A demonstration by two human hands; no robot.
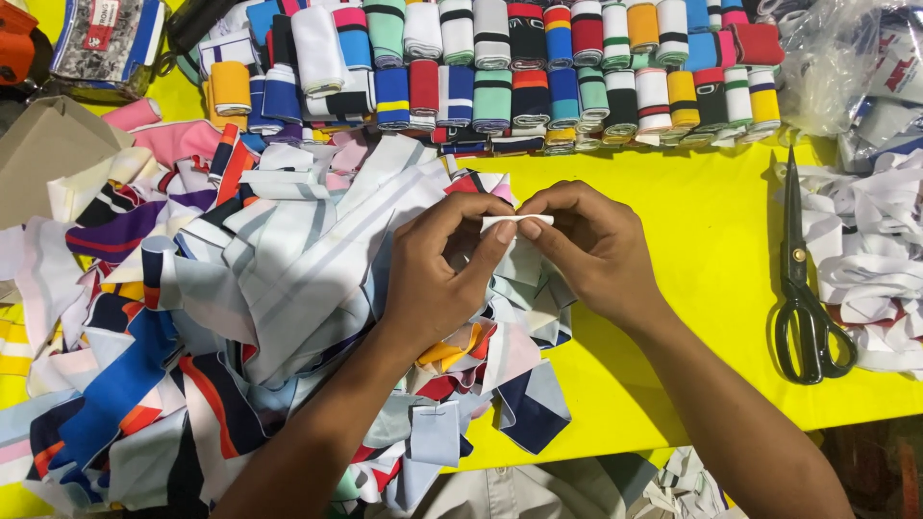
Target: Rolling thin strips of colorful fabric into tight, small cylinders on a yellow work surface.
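My left hand (437, 274) and my right hand (586, 245) meet above a yellow table (692, 288), each pinching one end of a small white fabric strip (516, 222) between thumb and fingers. The strip is held flat and level between the two hands. Under my left hand and forearm lies a big loose pile of fabric scraps (240, 308) in white, grey, blue, orange and navy.
Rows of folded striped fabric bands (538, 72) run along the table's far edge. Black scissors (803, 288) lie shut at the right. A heap of white strips (870, 250) and a clear plastic bag (846, 58) sit at the far right. A beige cloth (48, 144) lies at the left.
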